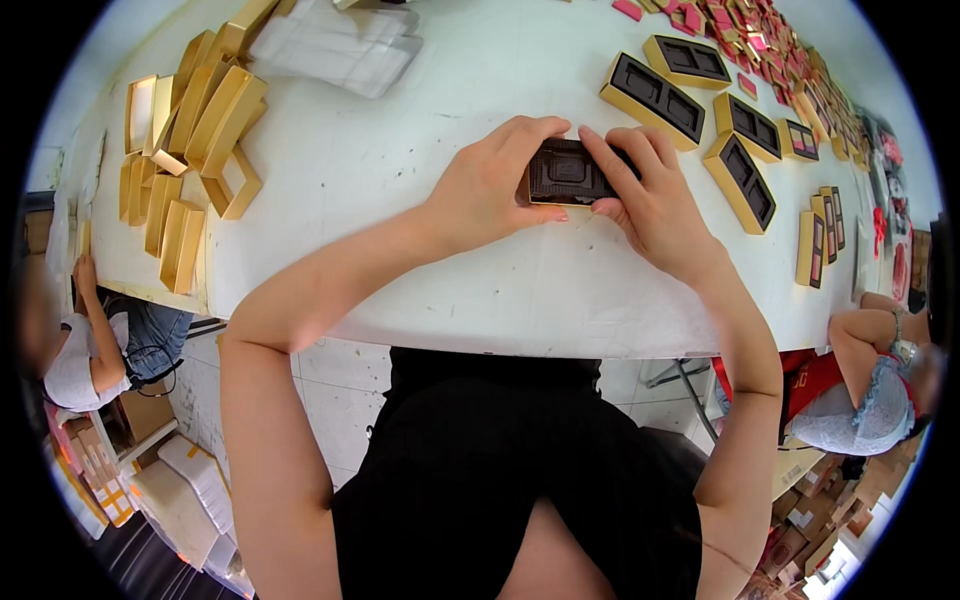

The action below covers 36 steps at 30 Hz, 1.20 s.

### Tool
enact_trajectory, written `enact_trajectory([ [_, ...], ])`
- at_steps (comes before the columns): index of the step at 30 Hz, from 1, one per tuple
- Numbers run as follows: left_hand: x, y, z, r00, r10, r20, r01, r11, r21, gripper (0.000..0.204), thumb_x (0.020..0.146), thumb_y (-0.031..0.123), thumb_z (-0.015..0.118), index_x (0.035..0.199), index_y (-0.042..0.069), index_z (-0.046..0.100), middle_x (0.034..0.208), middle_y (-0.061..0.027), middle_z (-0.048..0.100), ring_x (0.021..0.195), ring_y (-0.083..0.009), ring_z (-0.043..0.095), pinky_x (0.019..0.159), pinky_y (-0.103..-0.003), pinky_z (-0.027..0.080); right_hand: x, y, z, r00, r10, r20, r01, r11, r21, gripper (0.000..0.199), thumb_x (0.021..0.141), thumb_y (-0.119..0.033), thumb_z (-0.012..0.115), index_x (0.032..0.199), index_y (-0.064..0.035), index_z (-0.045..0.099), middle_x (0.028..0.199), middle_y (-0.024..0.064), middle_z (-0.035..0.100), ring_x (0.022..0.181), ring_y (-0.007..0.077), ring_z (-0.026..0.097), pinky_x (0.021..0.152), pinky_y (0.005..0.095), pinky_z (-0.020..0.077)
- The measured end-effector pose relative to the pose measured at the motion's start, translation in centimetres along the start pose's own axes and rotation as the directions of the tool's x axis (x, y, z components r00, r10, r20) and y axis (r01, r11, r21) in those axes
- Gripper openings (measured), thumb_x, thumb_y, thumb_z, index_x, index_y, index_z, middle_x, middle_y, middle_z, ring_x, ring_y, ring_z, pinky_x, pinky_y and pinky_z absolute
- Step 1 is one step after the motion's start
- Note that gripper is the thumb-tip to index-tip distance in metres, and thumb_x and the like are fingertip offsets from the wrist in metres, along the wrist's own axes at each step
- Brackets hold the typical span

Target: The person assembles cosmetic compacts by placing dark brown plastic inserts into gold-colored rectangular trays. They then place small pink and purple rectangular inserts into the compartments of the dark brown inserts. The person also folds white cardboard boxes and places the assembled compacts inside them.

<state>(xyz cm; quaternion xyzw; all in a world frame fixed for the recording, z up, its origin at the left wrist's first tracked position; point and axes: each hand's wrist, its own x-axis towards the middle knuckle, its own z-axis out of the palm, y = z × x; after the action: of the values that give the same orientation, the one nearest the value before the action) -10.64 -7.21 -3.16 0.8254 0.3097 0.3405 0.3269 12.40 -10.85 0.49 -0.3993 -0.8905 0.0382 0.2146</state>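
Over the white table, a small gold box with a dark brown moulded insert sits between my two hands. My left hand grips its left end, thumb along the near side and fingers on the far side. My right hand closes on the right end, with its forefinger lying across the insert and its thumb at the near edge. The insert's right part is mostly hidden under those fingers. To the right of my hands lie gold boxes with dark two-well inserts, apart from my fingers.
Gold open boxes without inserts are heaped on the left of the white table. Clear plastic sheets or bags lie at the back left. Small pink and gold pieces pile up at the far right. People sit at both sides.
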Motion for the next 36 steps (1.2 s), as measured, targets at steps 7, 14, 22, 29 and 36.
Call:
enact_trajectory([
  [7, 0.1, -0.3, 0.2, 0.998, 0.05, -0.042, -0.05, 0.999, 0.008, 0.075, 0.068, 0.017, 0.088, 0.131, 0.009, 0.049, 0.117, -0.0089, 0.061, 0.092, -0.0268, 0.065, 0.077, -0.035, 0.056, 0.0, 0.3, -0.3, 0.999, 0.011, 0.036, -0.014, 0.997, 0.081, 0.064, 0.085, -0.027, 0.07, 0.141, -0.0038, 0.05, 0.122, 0.0132, 0.052, 0.108, 0.033, 0.048, 0.094, 0.0423, 0.0459],
  [14, 0.6, -0.6, -0.2, 0.992, 0.121, -0.029, -0.12, 0.993, 0.018, 0.062, 0.069, 0.02, 0.088, 0.12, 0.011, 0.054, 0.117, -0.0064, 0.062, 0.089, -0.0249, 0.065, 0.074, -0.035, 0.055, -0.1, 1.2, 0.5, 0.998, -0.056, 0.03, 0.059, 0.991, -0.119, 0.057, 0.088, -0.032, 0.066, 0.14, -0.0106, 0.054, 0.135, 0.0122, 0.05, 0.123, 0.0338, 0.047, 0.1, 0.0426, 0.0468],
  [22, 0.2, -1.0, -0.8, 0.997, 0.073, 0.023, -0.074, 0.997, 0.036, 0.05, 0.07, 0.022, 0.088, 0.103, 0.011, 0.052, 0.116, -0.0048, 0.063, 0.088, -0.0247, 0.064, 0.073, -0.035, 0.054, -1.6, 4.1, -3.3, 0.981, 0.028, 0.194, -0.127, 0.845, 0.52, 0.041, 0.086, -0.015, 0.071, 0.127, -0.0106, 0.067, 0.146, 0.0159, 0.051, 0.124, 0.0373, 0.056, 0.097, 0.0401, 0.0518],
  [29, 1.1, -1.1, -1.3, 0.994, 0.079, 0.08, -0.077, 0.997, -0.027, 0.047, 0.071, 0.02, 0.087, 0.101, 0.01, 0.052, 0.116, -0.0045, 0.063, 0.086, -0.0236, 0.065, 0.07, -0.033, 0.055, -2.5, 3.1, -2.1, 0.99, 0.048, 0.13, -0.089, 0.939, 0.332, 0.042, 0.081, -0.004, 0.07, 0.123, -0.0072, 0.069, 0.143, 0.0158, 0.055, 0.13, 0.0355, 0.054, 0.104, 0.0438, 0.0483],
  [36, 0.1, -0.7, -1.3, 0.997, 0.04, 0.071, -0.048, 0.993, 0.105, 0.037, 0.069, 0.018, 0.088, 0.09, 0.008, 0.058, 0.124, -0.0106, 0.063, 0.09, -0.0241, 0.067, 0.072, -0.033, 0.059, -2.2, -0.2, -1.6, 0.984, 0.005, 0.175, 0.034, 0.975, -0.219, 0.053, 0.08, -0.026, 0.073, 0.125, 0.0008, 0.063, 0.144, 0.0156, 0.052, 0.14, 0.0334, 0.043, 0.118, 0.0555, 0.0288],
])
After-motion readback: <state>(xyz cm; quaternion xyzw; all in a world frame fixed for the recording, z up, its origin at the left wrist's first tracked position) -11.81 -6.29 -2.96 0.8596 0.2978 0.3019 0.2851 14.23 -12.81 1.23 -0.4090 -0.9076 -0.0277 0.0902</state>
